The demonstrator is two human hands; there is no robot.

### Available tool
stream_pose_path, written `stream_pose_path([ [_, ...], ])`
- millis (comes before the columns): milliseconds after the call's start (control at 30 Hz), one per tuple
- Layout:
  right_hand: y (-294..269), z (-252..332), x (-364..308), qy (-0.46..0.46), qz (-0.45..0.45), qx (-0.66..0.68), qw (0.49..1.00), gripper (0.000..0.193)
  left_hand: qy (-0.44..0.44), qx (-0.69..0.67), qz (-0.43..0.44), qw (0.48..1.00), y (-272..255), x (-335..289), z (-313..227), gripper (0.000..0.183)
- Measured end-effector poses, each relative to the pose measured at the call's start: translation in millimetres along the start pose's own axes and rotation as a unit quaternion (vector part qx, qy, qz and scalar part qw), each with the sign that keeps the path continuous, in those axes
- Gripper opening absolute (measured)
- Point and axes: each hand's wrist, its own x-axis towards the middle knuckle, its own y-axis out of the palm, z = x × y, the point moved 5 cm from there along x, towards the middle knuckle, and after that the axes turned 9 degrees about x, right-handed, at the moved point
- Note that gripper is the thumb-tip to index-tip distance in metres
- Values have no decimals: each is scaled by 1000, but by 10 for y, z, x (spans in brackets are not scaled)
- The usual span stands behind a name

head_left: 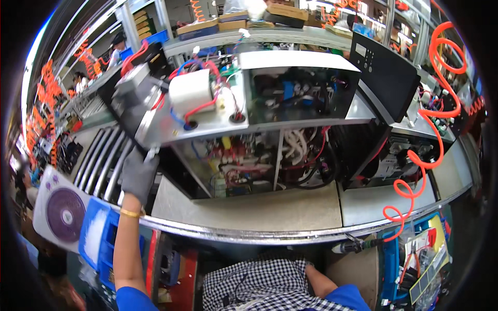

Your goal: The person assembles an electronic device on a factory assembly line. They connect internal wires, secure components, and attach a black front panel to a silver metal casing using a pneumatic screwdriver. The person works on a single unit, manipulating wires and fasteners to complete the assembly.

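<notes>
My left hand (pixel 138 176), in a grey glove, reaches up to the lower left corner of a large open electrical unit (pixel 282 179). Its fingers look closed at the unit's edge, where a small pale bit shows at the fingertips; what they grip is blurred. On the unit's top deck sit a white cylinder (pixel 191 90) with red and blue wires and a boxy silver part (pixel 136 83). A dark glossy compartment (pixel 298 93) stands beside them. Cable bundles and boards fill the lower bay. My right forearm (pixel 319 281) shows low in the view; the right hand is out of sight.
A black panel with buttons (pixel 384 78) leans by a second unit (pixel 399 158). An orange coiled hose (pixel 410 192) hangs down to a power tool (pixel 358 245) at the bench edge. Metal rollers (pixel 101 160), a fan (pixel 66 215) and blue bins (pixel 101 238) are left; a blue tray (pixel 389 269) is right.
</notes>
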Motion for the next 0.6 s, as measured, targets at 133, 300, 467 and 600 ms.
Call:
stream_pose_path([
  [133, -400, 241, 257, -7, -23, -35, 999, 36, 44, -83, -129, 987, 172, -410, -44, 52],
  [300, -647, 619, 172, -14, -25, -51, 998, 36, 80, -224, -79, 968, 466, -1002, -231, 39],
  [467, -957, 1058, -397, -143, -39, -31, 988, 37, 81, -321, 76, 941, 1064, -1100, -749, 40],
  [600, -1872, 1666, -1282, -307, -66, 46, 948, 43, 156, -195, 4, 968, 1300, -988, -1193, 53],
])
